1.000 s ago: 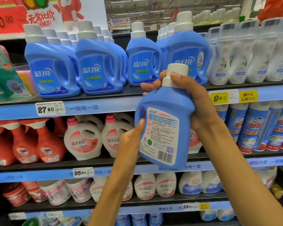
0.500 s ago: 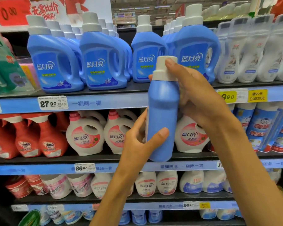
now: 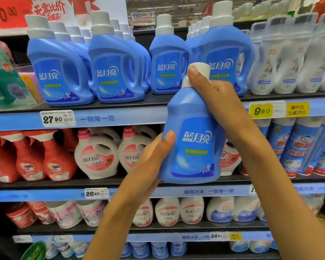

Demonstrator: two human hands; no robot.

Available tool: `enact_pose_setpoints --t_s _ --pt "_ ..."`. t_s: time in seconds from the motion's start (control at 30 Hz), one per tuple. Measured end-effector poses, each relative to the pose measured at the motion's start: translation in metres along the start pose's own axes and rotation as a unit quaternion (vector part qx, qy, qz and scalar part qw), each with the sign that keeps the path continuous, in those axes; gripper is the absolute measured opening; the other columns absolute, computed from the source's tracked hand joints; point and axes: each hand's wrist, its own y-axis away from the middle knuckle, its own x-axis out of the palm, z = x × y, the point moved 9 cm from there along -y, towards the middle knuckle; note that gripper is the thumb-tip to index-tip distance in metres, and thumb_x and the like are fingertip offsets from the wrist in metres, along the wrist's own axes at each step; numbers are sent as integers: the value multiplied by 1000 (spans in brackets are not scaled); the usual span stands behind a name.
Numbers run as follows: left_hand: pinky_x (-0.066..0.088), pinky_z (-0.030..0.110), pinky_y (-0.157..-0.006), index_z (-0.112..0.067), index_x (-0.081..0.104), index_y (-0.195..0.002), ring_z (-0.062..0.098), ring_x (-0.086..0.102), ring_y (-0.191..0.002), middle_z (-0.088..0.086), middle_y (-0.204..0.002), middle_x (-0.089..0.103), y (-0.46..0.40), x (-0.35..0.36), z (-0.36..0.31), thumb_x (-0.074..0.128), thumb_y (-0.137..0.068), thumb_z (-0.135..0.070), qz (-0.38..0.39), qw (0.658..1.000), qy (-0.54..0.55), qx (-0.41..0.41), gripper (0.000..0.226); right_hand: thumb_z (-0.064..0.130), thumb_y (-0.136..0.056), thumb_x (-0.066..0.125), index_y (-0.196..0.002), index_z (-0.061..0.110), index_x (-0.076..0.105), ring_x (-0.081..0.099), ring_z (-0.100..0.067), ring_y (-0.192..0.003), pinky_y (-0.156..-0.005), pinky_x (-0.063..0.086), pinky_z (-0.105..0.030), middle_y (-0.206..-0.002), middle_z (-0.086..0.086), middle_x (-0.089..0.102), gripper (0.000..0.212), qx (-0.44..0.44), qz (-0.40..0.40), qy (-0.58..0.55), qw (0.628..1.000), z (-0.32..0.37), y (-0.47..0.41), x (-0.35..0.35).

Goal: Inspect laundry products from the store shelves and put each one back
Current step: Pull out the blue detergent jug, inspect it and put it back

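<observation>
Before stocked shelves (image 3: 120, 119), both hands grip blue bottle (image 3: 192, 139): left hand (image 3: 154, 156) low, right hand (image 3: 218, 102) high.

The aisle is evenly and brightly lit from ceiling strip lights (image 3: 154, 7) seen at upper centre. Soft sheen is shown on the blue bottles (image 3: 113, 61). Edges are bowed by wide-angle distortion, and slight blur is noted throughout.

Both hands (image 3: 214, 102) and forearms are bare, with no sleeves or jewellery.

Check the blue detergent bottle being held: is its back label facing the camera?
No, the blue detergent bottle shows its front brand label to the camera.
</observation>
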Motion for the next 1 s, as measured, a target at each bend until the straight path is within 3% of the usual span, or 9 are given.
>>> enact_pose_setpoints --t_s 0.07,0.17,0.2,0.3,0.4,0.5,0.6,0.77,1.0 --pt "57 28 -79 -15 66 -113 23 69 -101 8 -110 72 -2 -5 -2 68 -73 -54 -35 999 -14 12 57 70 -71 53 -79 9 56 55 -22 -75 -73 45 -44 -87 -33 59 62 0 16 17 1000 2 -2 2" --pt "57 28 -76 -17 73 -105 21 70 -98 8 -107 73 -2 -2 -2 63 -81 -48 -45 998 23 31 41 60 -86 53 -104 -11 59 66 -32 -97 -92 49 -54 -110 -30 62 74 29 49 -16 998 -7 -8 0" --pt "56 27 -76 -21 75 -102 18 70 -98 6 -108 73 -1 0 -3 60 -84 -48 -42 997 66 29 36 55 -89 53 -103 -5 63 67 -26 -92 -87 50 -52 -105 -23 68 62 34 65 -30 997 -11 -10 0" --pt "54 27 -82 -19 73 -108 14 66 -106 2 -117 69 0 10 -6 49 -90 -42 0 975 223 19 38 35 -93 55 -91 19 65 66 -11 -72 -61 51 -23 -82 2 71 20 75 137 -86 984 -26 -3 11" --pt "56 33 -85 -19 71 -114 17 65 -110 4 -123 67 3 10 -3 47 -90 -45 20 969 246 -23 42 29 -95 53 -81 16 65 63 -12 -56 -47 47 -19 -70 -2 68 23 113 129 -146 974 -38 2 12" --pt "56 43 -85 -17 64 -123 22 61 -117 7 -129 62 10 16 -7 52 -88 -45 59 965 252 -50 47 26 -95 54 -94 7 63 65 -26 -80 -76 55 -37 -92 -16 67 22 149 92 -193 966 -42 2 11" --pt "58 43 -79 -18 67 -118 21 65 -110 7 -123 67 14 18 -11 62 -80 -46 65 977 194 -58 48 26 -96 53 -118 -2 58 57 -41 -110 -104 38 -54 -123 -29 58 36 198 77 -213 954 -48 7 13" --pt "60 39 -63 -22 63 -111 34 72 -85 9 -107 73 16 8 -5 62 -73 -53 27 993 58 -104 49 29 -94 55 -126 -12 50 51 -46 -120 -105 34 -62 -129 -33 53 53 218 102 -199 950 -51 11 18" --pt "58 37 -60 -22 73 -102 35 72 -84 13 -106 73 17 9 -8 70 -70 -51 21 992 74 -100 44 33 -93 56 -110 0 62 60 -40 -107 -99 43 -54 -122 -30 59 38 183 106 -155 965 -46 6 11"
